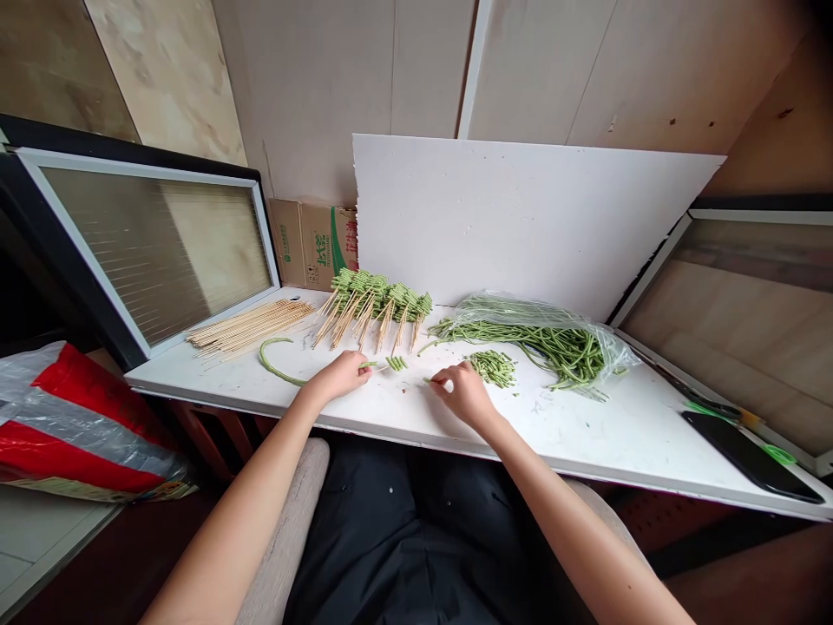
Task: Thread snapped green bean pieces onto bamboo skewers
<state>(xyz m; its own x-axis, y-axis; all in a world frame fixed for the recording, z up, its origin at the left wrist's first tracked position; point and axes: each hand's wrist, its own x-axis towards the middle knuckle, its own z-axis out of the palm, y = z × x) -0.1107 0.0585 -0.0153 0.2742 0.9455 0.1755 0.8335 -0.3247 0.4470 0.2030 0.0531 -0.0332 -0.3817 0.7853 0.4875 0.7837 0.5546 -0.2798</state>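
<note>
My left hand (338, 376) is closed on a thin bamboo skewer (383, 369) and on a long green bean (277, 371), whose tail curves away to the left over the table. Several short bean pieces (396, 363) sit side by side on the skewer's far end. To the right, my right hand (461, 391) is closed in a pinch, with a small green bean piece (428, 379) at its fingertips. Just beyond that hand lies a pile of cut bean pieces (493, 368).
Behind my left hand are loose skewers (251, 325) and a stack of filled bean skewers (381, 299). Long beans in a clear bag (560, 343) lie back right. A black phone (748, 456) rests near the right edge. A cardboard box (318, 247) and white board (521, 226) stand behind.
</note>
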